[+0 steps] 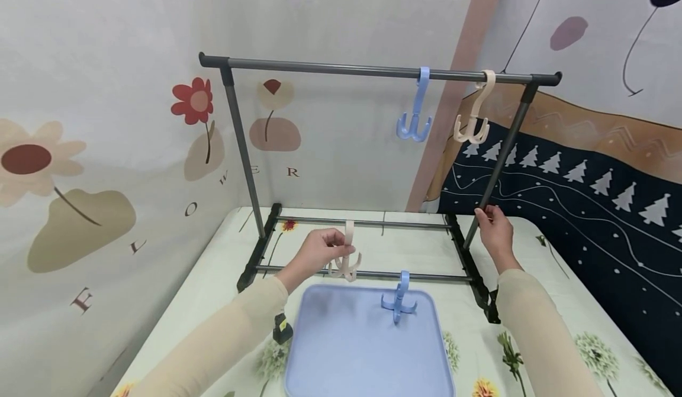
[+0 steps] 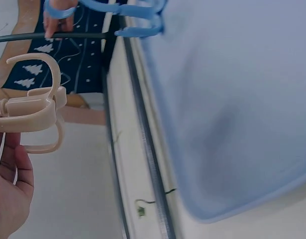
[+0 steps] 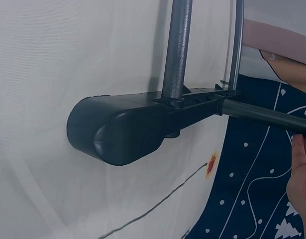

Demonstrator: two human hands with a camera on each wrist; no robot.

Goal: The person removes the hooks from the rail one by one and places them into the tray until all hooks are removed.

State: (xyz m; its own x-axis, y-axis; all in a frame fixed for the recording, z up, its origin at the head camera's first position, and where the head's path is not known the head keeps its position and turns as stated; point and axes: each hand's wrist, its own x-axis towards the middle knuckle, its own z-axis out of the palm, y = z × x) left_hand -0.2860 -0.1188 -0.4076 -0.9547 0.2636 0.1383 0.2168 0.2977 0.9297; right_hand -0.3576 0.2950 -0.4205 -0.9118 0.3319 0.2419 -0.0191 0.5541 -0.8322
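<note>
In the head view my left hand (image 1: 341, 248) pinches the stem of a beige multi-prong hook (image 1: 347, 258), held in the air above the rack's lower front rail (image 1: 426, 276). The left wrist view shows that beige hook (image 2: 36, 107) just above my left hand (image 2: 13, 189). My right hand (image 1: 486, 215) grips the right upright post (image 1: 503, 148) of the grey clothes rack, low down. In the right wrist view my right hand (image 3: 299, 169) lies against a grey rack tube (image 3: 267, 113) near the black foot (image 3: 133, 129). A blue hook (image 1: 398, 297) stands on the blue tray (image 1: 346, 355).
A blue hook (image 1: 414, 110) and a beige hook (image 1: 473, 116) hang from the rack's top bar (image 1: 330, 67) toward its right end. A small black and yellow object (image 1: 281, 328) lies left of the tray. Flower-print cloth covers the table; patterned sheets hang behind.
</note>
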